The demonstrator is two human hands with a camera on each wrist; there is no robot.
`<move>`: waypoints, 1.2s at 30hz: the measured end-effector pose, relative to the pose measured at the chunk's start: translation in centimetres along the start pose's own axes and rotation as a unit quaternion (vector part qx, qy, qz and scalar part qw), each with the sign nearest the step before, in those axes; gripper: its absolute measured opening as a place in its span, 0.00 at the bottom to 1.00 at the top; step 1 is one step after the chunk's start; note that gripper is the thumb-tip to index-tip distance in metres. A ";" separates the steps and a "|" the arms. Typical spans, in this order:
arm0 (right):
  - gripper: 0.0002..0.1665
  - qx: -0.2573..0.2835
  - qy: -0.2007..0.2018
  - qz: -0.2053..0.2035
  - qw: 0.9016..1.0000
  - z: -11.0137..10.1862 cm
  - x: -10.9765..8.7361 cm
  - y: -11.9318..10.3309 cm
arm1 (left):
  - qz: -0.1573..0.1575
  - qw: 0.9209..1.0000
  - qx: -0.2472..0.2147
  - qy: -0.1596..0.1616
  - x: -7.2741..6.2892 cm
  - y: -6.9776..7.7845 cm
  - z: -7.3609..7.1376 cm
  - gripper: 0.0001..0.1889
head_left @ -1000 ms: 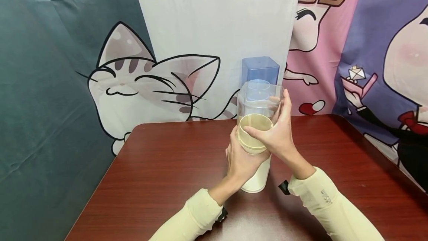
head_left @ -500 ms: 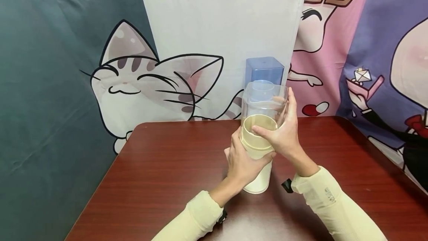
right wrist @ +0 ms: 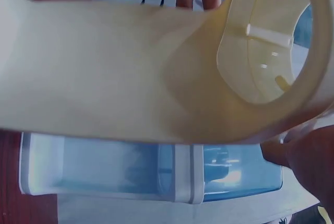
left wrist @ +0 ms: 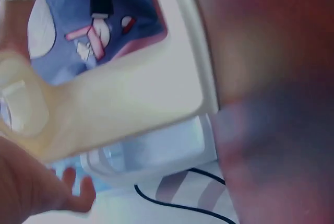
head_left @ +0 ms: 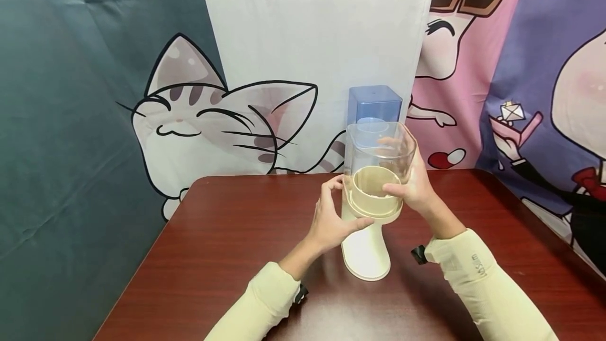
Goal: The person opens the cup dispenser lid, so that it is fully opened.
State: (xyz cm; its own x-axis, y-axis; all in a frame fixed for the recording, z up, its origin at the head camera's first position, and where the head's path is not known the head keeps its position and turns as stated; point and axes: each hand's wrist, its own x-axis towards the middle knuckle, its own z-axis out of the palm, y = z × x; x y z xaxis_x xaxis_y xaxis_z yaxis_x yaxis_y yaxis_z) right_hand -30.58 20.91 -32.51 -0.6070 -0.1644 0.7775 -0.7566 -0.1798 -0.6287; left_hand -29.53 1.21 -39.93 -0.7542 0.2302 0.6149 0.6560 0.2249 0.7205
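Left hand [head_left: 330, 220] lower, right hand [head_left: 415, 183] higher

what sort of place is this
Possibly an indoor booth set up for filming: cartoon-printed hangings close behind a reddish-brown table, and a small black device by the right cuff.

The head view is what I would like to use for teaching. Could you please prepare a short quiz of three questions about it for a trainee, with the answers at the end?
1. Fill in the colour: the stand below the clear container is ____.

2. Choose one: whose fingers show through the upper wall of the clear container?
A. the left hand's
B. those of the right hand

3. True or false: in this view, the blue box is behind the clear container.

Key:
1. Cream (pale yellow).
2. B.
3. True; part of the box is seen through the container.
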 end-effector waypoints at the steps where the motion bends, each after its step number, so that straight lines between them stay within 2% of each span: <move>1: 0.71 0.004 -0.006 -0.001 1.000 -0.1 0.0 0.1 | -0.003 1.000 -0.016 -0.014 0.2 -0.1 -0.1 0.48; 4: 0.71 0.011 -0.020 0.000 1.000 -0.3 0.0 0.2 | -0.019 0.998 -0.041 -0.047 0.8 -0.1 -0.4 0.53; 7: 0.71 0.005 -0.035 0.012 0.999 -0.5 0.0 -0.2 | -0.033 0.997 -0.037 -0.060 1.0 0.1 -0.4 0.54; 10: 0.70 -0.027 -0.043 0.040 0.998 -0.8 0.1 -1.0 | -0.047 0.996 -0.028 -0.067 1.1 0.3 -0.4 0.55; 15: 0.71 -0.050 -0.017 0.091 0.994 -0.5 0.1 -2.1 | -0.064 0.993 -0.030 -0.090 1.2 0.5 -0.3 0.58; 19: 0.75 -0.069 -0.001 0.102 0.992 0.5 0.4 -2.2 | -0.068 0.993 -0.032 -0.091 1.2 0.6 -0.3 0.58; 22: 0.74 -0.079 0.004 0.089 0.993 1.2 0.5 -2.0 | -0.081 0.993 -0.021 -0.079 1.1 0.7 -0.6 0.58; 27: 0.72 -0.035 0.014 0.045 0.998 1.6 0.1 -1.4 | -0.100 0.992 0.002 -0.078 1.0 0.9 -1.0 0.59; 32: 0.72 -0.023 0.030 0.017 0.999 1.7 -0.1 -1.0 | -0.088 0.993 -0.007 -0.080 0.7 0.5 -0.7 0.59; 36: 0.72 -0.019 0.040 -0.012 0.999 1.9 -0.2 -0.8 | -0.068 0.995 0.029 -0.068 0.7 0.5 -0.7 0.56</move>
State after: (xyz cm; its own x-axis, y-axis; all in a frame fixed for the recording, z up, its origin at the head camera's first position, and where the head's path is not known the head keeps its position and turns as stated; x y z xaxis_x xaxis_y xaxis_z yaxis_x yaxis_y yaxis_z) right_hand -29.34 19.28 -32.20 -0.6054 -0.0816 0.7917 -0.7787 -0.1450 -0.6104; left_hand -29.74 0.86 -38.93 -0.8282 0.3186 0.4610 0.5513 0.3162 0.7721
